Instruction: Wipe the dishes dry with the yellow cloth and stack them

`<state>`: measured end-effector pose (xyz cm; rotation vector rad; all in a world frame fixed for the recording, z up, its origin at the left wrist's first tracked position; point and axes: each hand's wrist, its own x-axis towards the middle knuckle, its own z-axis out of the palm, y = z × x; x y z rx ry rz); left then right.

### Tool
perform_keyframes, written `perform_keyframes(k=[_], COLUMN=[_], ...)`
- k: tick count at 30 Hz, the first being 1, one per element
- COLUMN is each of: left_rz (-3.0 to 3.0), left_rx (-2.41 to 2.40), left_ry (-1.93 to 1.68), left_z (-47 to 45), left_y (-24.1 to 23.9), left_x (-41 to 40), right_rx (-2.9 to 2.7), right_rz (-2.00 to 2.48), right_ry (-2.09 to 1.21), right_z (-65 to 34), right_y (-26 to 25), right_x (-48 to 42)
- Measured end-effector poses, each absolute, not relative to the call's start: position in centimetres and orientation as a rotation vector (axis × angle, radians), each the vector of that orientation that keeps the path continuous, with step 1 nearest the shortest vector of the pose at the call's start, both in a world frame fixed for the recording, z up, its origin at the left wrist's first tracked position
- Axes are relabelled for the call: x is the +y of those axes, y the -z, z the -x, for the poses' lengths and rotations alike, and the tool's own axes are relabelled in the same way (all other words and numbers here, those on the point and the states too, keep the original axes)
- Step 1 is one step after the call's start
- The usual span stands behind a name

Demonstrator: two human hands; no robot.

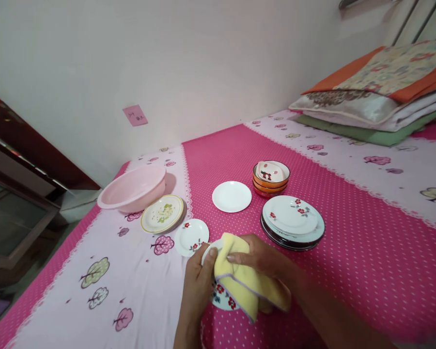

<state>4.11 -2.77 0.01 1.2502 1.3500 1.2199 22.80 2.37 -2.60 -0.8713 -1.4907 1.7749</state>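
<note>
My left hand (199, 281) grips the rim of a small white plate (211, 246), thumb on top. A yellow cloth (236, 276) with a purple edge is in my right hand (257, 257), pressed against that plate and covering most of it. Below the cloth, part of a plate with red flowers (225, 299) shows; the rest of it is hidden. Just beyond my left hand lies a small flowered plate (192, 236). Farther off is a plain white plate (231, 197) on the pink dotted bedspread (218, 155).
A pink basin (132, 188) stands at the left, beside a stack of yellow-rimmed plates (163, 214). To the right are a stack of flowered plates (292, 218) and stacked bowls (271, 180). Folded bedding (366, 106) lies at the back right, near the wall (218, 63).
</note>
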Motion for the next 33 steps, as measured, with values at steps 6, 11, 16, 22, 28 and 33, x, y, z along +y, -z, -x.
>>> perform_keyframes(k=[6,11,16,22,28,33], left_rz=[-0.953,-0.785,-0.684,-0.808,-0.824,-0.675], left_rx=[1.358,1.461,1.534,1.252,1.192,1.247], left_ry=[-1.540,-1.749,-1.800,-1.458,-1.390,-1.617], left_z=[-5.5,-6.6,-6.7,-4.6,-4.5,-5.1], left_y=[0.4,1.0,0.6,0.4,1.0,1.1], left_x=[-2.8,-2.9,-3.0,-2.6,-2.4,-2.3], right_rx=[-1.351,-0.999,-0.850,-1.282,-1.408,-1.106], right_rz=[0.975,0.899,0.827,0.992,1.014,0.971], right_ry=[-1.737,-1.840,-1.929,-1.829,-1.829,-1.893], right_z=[-21.5,-18.9,-17.8,-21.8,-22.6,-20.0], right_y=[2.8,3.3,3.1,1.4,1.2,2.7], right_x=[2.1,1.2,0.5,1.5,1.8,1.2])
